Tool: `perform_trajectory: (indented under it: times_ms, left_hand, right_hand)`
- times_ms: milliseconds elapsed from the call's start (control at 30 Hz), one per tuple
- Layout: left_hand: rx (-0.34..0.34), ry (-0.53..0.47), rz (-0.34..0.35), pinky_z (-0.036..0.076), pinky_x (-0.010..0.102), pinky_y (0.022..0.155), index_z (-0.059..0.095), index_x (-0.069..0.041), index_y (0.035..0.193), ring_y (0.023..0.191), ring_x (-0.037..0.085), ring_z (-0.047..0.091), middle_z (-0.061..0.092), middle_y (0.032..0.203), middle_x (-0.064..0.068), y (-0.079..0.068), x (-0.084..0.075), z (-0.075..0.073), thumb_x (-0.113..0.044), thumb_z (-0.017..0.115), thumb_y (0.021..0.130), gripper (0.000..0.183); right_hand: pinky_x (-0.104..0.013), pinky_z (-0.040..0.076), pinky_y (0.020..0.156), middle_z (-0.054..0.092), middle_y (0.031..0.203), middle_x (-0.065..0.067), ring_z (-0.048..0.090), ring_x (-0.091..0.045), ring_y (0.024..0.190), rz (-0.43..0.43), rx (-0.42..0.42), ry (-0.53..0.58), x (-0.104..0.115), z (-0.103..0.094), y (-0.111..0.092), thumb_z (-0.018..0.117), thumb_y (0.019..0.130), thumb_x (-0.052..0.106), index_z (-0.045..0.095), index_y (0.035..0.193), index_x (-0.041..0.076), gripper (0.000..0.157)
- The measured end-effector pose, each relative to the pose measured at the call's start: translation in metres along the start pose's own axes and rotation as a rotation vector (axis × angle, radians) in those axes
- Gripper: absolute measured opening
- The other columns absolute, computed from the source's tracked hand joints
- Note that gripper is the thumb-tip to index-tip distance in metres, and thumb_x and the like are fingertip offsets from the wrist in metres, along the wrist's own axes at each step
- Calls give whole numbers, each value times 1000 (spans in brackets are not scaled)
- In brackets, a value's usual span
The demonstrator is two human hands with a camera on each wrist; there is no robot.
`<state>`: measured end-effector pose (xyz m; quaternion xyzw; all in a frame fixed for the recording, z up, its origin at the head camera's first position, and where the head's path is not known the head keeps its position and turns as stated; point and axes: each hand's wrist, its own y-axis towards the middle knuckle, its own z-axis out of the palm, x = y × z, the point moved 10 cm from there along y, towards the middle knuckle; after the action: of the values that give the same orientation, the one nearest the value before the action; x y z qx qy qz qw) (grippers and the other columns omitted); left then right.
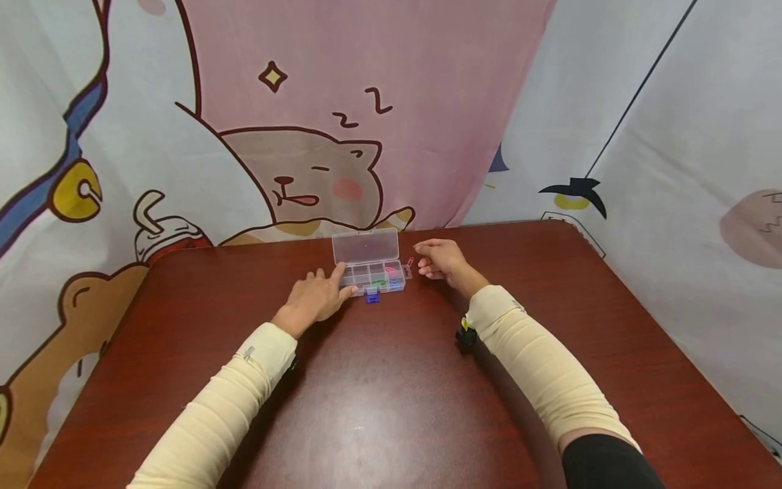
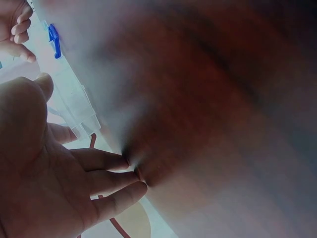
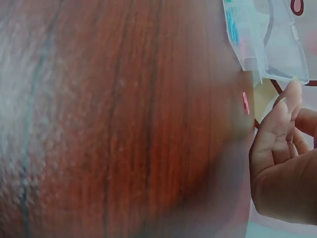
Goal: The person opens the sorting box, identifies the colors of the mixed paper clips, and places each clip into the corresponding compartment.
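Observation:
A clear plastic compartment box (image 1: 362, 278) lies on the table with its lid (image 1: 366, 246) raised at the back. Small pink (image 1: 391, 271), green (image 1: 379, 282) and blue (image 1: 396, 284) pieces sit in separate compartments on its right side. My left hand (image 1: 314, 297) is at the box's left end, fingers spread and index finger and thumb right at its edge. Just beyond the box's right end lies a single pink-red paper clip (image 3: 245, 103) on the tabletop. My right hand (image 1: 444, 261) hovers beside that clip, fingers loosely bent, nothing visible between them.
The box's blue latch (image 1: 372, 296) hangs down at the front. A glossy reddish-brown table (image 1: 379, 394) extends toward me. Behind its far edge hangs a cartoon-printed curtain (image 1: 452, 122).

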<state>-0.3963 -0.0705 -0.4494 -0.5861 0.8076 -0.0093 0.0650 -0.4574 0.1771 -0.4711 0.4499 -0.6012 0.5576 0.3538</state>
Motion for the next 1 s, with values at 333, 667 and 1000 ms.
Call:
perform_trajectory:
  times_ms: [333,667,1000]
  left_hand:
    - [6,2,4,46,55,91,22,-16,153,115,44,52,53,127,30,0,-2,-2,-58,32,100,68]
    - [7,-1,-1,45,56,92,22,-16,152,117,45,51,52,128,31,-1,-2,-4,-58,31,100,67]
    - [15,-5,-9,45,57,93,23,-17,150,118,45,51,51,129,31,-1,-1,-1,-59,32,100,65]
  right_hand:
    - [-23,52,48,60,61,-1,58,-8,45,32,2,-43,-9,-1,1,59,98,18,63,125,6,30]
    - [-24,50,45,59,56,-2,58,-10,43,2,-6,-141,-7,4,7,62,96,17,66,117,6,25]
    - [-26,50,43,59,55,-4,58,-10,42,-72,-95,-404,-3,11,12,68,91,15,71,102,7,14]
